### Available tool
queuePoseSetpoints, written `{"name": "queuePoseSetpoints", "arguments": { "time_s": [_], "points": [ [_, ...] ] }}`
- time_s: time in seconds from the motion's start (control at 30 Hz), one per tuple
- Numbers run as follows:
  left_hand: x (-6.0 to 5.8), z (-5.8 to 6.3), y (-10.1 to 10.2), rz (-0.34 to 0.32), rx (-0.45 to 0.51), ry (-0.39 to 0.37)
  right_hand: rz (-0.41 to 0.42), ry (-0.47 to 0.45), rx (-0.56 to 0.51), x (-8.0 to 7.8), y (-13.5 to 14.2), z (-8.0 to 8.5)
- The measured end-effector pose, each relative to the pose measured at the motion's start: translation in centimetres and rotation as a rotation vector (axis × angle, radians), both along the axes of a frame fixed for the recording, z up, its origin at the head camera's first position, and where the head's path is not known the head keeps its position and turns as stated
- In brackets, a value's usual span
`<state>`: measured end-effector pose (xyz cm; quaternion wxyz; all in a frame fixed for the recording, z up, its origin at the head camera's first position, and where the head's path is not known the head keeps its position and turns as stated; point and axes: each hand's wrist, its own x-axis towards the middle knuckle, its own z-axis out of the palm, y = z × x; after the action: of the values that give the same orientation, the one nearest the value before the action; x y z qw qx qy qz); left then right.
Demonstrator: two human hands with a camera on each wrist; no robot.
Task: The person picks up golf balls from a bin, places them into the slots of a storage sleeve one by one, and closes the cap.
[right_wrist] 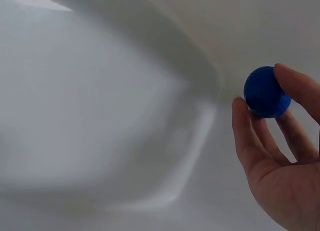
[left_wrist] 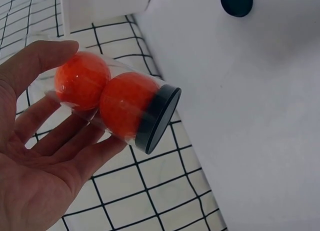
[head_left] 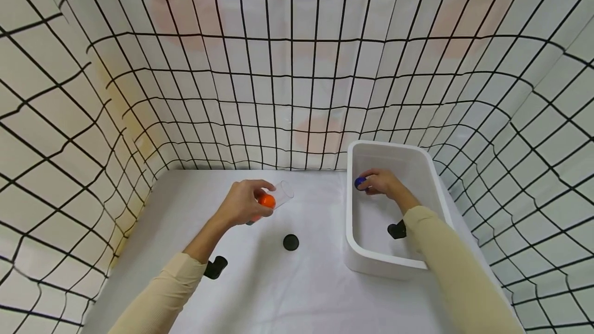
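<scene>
My left hand [head_left: 241,203] grips a clear plastic tube [head_left: 284,189], tilted above the table. Two orange balls [left_wrist: 82,81] sit inside it, and a black cap [left_wrist: 158,119] closes one end, as the left wrist view shows. Inside the white bin, my right hand [head_left: 381,181] pinches a blue ball [right_wrist: 267,92] between thumb and fingertips, near the bin's left wall. On the table between the tube and the bin lies a round black lid [head_left: 291,242].
The white bin [head_left: 350,210] stands on the right of the white-covered table [head_left: 306,303]. Black netting [head_left: 292,99] rises at the back and both sides. Black wrist-camera housings [head_left: 216,267] sit by both wrists.
</scene>
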<state>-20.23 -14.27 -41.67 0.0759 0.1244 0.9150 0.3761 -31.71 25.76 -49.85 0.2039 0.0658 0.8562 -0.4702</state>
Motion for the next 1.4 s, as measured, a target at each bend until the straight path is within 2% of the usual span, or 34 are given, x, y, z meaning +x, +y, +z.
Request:
{"name": "queuePoseSetpoints", "arguments": {
  "time_s": [0.23, 0.37, 0.6, 0.83, 1.07, 1.4],
  "points": [
    [0.1, 0.0, 0.4, -0.003, 0.002, 0.004, 0.015, 0.087, -0.069, 0.3, -0.2, 3.6],
    [0.1, 0.0, 0.8, -0.011, -0.002, 0.01, 0.028, 0.119, -0.102, 1.2, -0.4, 6.0],
    [0.0, 0.0, 1.5, -0.027, -0.003, 0.025, 0.078, 0.189, -0.068, 2.9, -1.0, 10.0],
    [-0.1, 0.2, 2.3, -0.047, 0.02, 0.037, 0.153, 0.229, -0.045, 4.9, -3.2, 13.1],
    [0.0, 0.3, 3.4, -0.061, 0.025, 0.033, 0.233, 0.255, -0.04, 6.8, -6.1, 14.4],
    [-0.1, 0.4, 5.1, -0.068, 0.001, 0.026, 0.339, 0.257, -0.014, 9.1, -9.4, 13.8]
  ]
}}
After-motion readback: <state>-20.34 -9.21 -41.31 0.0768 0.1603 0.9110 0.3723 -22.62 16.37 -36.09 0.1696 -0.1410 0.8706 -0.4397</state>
